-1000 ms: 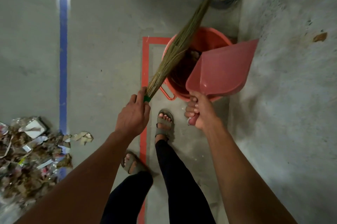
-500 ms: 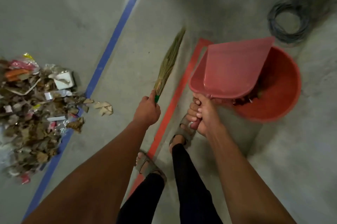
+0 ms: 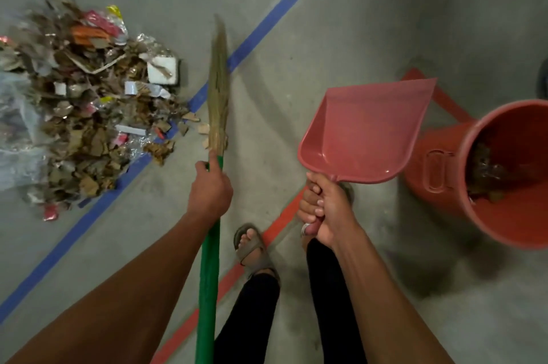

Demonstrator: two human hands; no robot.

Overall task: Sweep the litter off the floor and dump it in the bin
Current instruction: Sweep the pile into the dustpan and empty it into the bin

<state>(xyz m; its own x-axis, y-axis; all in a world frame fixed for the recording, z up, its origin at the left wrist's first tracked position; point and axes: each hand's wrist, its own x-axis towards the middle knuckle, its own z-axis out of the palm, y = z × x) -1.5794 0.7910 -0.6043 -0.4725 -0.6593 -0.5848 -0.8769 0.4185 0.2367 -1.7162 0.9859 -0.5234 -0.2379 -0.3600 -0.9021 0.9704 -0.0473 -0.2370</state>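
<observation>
A heap of litter (image 3: 83, 108), dry leaves, paper scraps and wrappers, lies on the concrete floor at the left, spilling over a blue tape line. My left hand (image 3: 210, 189) grips a grass broom (image 3: 218, 88) by its green handle, the bristles pointing up beside the heap's right edge. My right hand (image 3: 323, 209) grips the handle of an empty pink dustpan (image 3: 364, 132), held level above the floor in the middle. An orange bin (image 3: 444, 183) stands at the right with some litter inside it.
A blue tape line (image 3: 267, 22) runs diagonally across the floor, and an orange tape line (image 3: 231, 274) passes under my feet. My sandalled foot (image 3: 252, 248) and black-trousered legs are at bottom centre. A dark object shows at the right edge.
The view has swung left from the bin toward the litter heap. The dustpan has come away from over the bin, and the broom now points alongside the heap.
</observation>
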